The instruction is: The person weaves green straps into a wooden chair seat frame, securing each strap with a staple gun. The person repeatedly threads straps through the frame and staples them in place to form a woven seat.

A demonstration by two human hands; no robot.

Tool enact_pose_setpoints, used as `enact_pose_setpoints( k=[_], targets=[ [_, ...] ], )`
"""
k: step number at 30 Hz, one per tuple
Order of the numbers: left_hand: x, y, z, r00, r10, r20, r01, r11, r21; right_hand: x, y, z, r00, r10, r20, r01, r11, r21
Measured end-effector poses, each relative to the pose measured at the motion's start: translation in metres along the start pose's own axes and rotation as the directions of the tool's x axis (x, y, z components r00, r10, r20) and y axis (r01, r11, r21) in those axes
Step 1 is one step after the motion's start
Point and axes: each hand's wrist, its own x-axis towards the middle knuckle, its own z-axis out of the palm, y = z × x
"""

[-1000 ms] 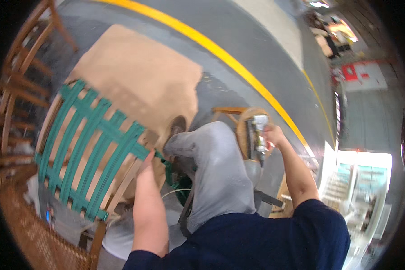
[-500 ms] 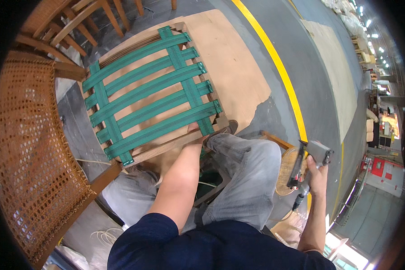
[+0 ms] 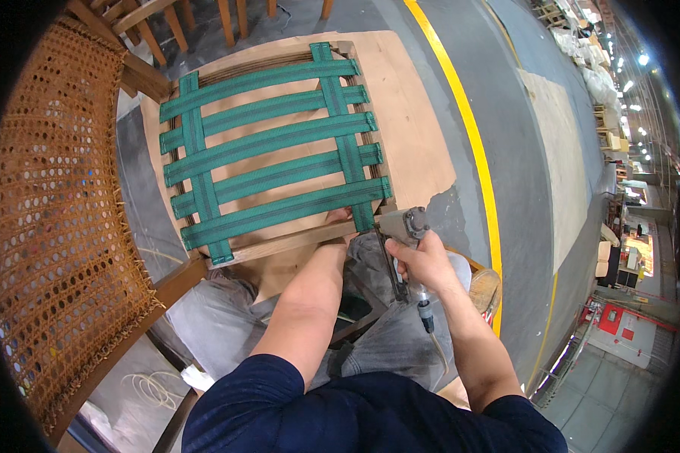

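In front of me lies a wooden seat frame [image 3: 283, 243] with green webbing straps [image 3: 268, 158] woven across it. My left hand [image 3: 341, 217] reaches the frame's near rail by the right corner, its fingers curled round the rail from below and partly hidden. A pneumatic staple gun [image 3: 405, 224] is gripped in my right hand [image 3: 428, 263]. The gun's nose is at the near right corner of the frame, beside the end of the crossing strap; whether it touches cannot be made out. An air hose [image 3: 440, 355] hangs from its handle.
Brown cardboard [image 3: 415, 128] lies beneath the frame. A chair with a woven cane panel [image 3: 60, 219] stands close on the left, with more wooden chair parts [image 3: 170, 26] beyond. Near my right knee is a round wooden stool [image 3: 486, 291]. A yellow floor line [image 3: 468, 113] runs along the right.
My right hand has brought the staple gun leftward from out at the right to the frame's near right corner. My left hand stays at the near rail; the view has shifted slightly.
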Motion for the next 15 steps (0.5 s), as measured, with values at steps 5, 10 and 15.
enact_pose_setpoints(
  k=[5,10,15],
  targets=[
    [0.0,-0.004,-0.005,1.0,-0.001,-0.001,0.001,1.0,0.003,0.008,0.003,0.005,1.0,-0.006,-0.026,0.004,0.998,-0.065],
    [0.0,-0.005,-0.007,1.0,-0.005,0.002,0.005,1.0,0.016,0.008,0.007,0.006,1.0,-0.013,-0.017,0.011,0.994,-0.107],
    [-0.001,-0.005,-0.011,1.0,-0.003,0.009,0.002,1.0,0.028,0.004,0.003,0.016,1.0,-0.012,-0.025,0.01,0.997,-0.075]
  ],
)
